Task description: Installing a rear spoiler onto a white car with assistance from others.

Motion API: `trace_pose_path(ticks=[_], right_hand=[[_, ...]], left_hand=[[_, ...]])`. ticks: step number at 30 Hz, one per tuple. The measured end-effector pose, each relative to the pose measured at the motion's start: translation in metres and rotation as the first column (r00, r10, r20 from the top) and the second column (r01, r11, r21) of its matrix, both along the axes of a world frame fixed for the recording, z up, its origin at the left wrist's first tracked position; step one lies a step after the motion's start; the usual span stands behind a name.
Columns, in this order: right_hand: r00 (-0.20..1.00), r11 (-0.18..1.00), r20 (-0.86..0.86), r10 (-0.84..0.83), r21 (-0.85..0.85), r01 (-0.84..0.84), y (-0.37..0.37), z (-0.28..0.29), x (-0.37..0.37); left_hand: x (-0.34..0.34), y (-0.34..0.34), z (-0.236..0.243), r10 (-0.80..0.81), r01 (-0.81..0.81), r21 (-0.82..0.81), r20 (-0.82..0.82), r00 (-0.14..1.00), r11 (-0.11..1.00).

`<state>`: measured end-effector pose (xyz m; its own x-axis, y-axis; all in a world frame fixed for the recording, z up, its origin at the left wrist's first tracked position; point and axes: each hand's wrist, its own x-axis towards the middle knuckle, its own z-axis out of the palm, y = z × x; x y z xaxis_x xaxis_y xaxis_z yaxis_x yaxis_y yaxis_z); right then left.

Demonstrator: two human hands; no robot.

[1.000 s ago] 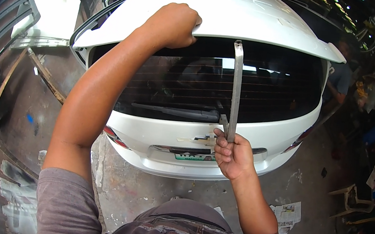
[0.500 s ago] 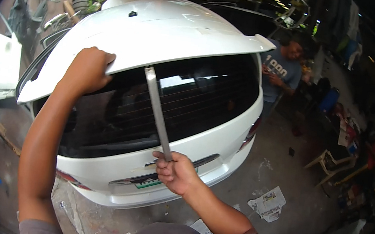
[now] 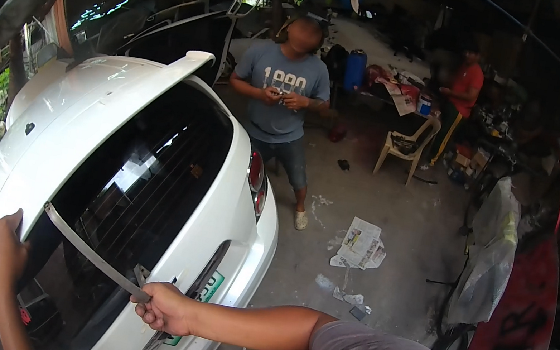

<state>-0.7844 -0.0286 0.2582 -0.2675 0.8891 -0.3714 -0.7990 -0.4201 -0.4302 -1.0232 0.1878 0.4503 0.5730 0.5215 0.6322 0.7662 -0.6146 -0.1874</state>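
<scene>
A white car's rear hatch stands before me at the left, with a roof spoiler (image 3: 124,104) above its dark rear window (image 3: 144,162). My left hand (image 3: 6,250) is closed at the spoiler's near edge, fingers bent on top; part of its grip is hidden. In my right hand (image 3: 162,307) is one end of a long, flat grey metal bar (image 3: 91,251). The bar slants across the window, and its far end reaches the spoiler's lower edge. Below the right hand, the hatch's trim and a green-and-white plate (image 3: 211,286) show partly.
A person (image 3: 281,95) in a blue-grey shirt stands beyond the car, both hands at a small object. Another person (image 3: 465,87) in red is by a cluttered table. A plastic chair (image 3: 407,147), newspaper sheets (image 3: 359,243) and a plastic-covered panel (image 3: 485,256) are at the right.
My view has swung to the right, so the car now appears farther left and the person in blue-grey is in full view. Both hands keep their holds on spoiler and bar.
</scene>
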Motion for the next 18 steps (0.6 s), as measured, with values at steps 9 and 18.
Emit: trace_pose_path(ticks=[9,18], right_hand=[[0.999,0.999,-0.009,0.047,0.022,-0.047,-0.010,0.008,-0.004],[0.994,0.994,-0.020,0.110,0.028,-0.110,-0.008,0.008,-0.017]], left_hand=[[-0.009,0.018,-0.006,-0.008,0.008,0.000,-0.006,1.000,1.000],[-0.005,0.016,-0.005,-0.015,0.015,-0.018,-0.020,1.000,1.000]])
